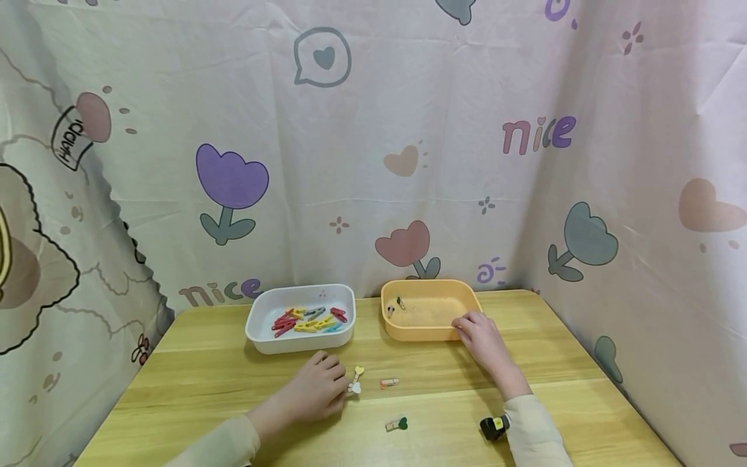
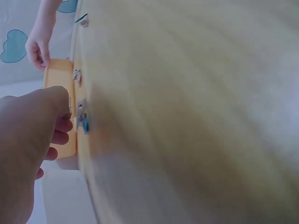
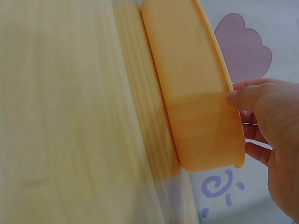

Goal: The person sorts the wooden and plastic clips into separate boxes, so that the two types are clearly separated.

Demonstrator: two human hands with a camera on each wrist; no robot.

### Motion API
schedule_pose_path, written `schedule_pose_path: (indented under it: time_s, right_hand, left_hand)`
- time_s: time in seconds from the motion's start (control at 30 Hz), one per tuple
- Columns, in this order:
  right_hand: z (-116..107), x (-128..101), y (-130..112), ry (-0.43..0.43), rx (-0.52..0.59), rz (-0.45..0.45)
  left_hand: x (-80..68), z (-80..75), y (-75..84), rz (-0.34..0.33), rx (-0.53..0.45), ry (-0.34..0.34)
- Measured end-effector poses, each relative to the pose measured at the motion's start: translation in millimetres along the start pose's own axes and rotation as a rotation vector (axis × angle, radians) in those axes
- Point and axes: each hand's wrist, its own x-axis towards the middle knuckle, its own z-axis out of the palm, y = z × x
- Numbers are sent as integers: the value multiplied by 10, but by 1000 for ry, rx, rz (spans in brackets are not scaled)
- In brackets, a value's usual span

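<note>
My left hand (image 1: 318,387) is low over the table, fingers curled. In the left wrist view, a small clothespin (image 2: 67,115), mostly hidden, shows between its thumb and fingers. Beside the fingertips lie a white-heart clothespin (image 1: 355,388) and a yellow-heart one (image 1: 358,371). To their right is an orange-tipped clothespin (image 1: 389,383), and nearer me a green-heart one (image 1: 397,424). My right hand (image 1: 480,334) grips the front rim of the yellow-orange bin (image 1: 420,334), thumb outside and fingers over the edge. Two small clothespins (image 1: 400,303) are inside that bin's left end.
A white bin (image 1: 274,348) with several red, yellow and bluish plastic clothespins (image 1: 315,324) stands at the back left. Near the right sleeve is a small black object with a yellow label (image 1: 493,428). A patterned curtain (image 1: 327,162) hangs behind the wooden table (image 1: 192,363).
</note>
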Motion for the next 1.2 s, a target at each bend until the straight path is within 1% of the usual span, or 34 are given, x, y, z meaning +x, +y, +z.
schedule_pose_path:
  time_s: [0.2,0.37,0.57,0.8,0.93,1.03,1.13,1.2]
  right_hand:
    - [3,-15,-5,-7,1,8]
    - [11,-22,-3,-4,3,10]
    - [14,-27,-1,7,1,3]
    - [18,-21,-1,0,0,8]
    - [8,-14,0,-1,-10,1]
    - [-2,-11,0,-5,-16,-3]
    - [-6,-6,0,-11,-19,0]
    - [-8,0,2,-12,-20,0]
  left_hand:
    - [98,-36,-65,-13,20,27]
    - [191,-45,-127,-1,64,37]
    - [331,-46,-237,-1,72,53]
    - [517,-42,-399,9,99,97]
    - [613,-35,-461,10,121,128]
    - [681,-24,-486,-1,124,124]
    - [750,-20,-504,-20,123,94]
    - [796,-14,-527,-26,124,87]
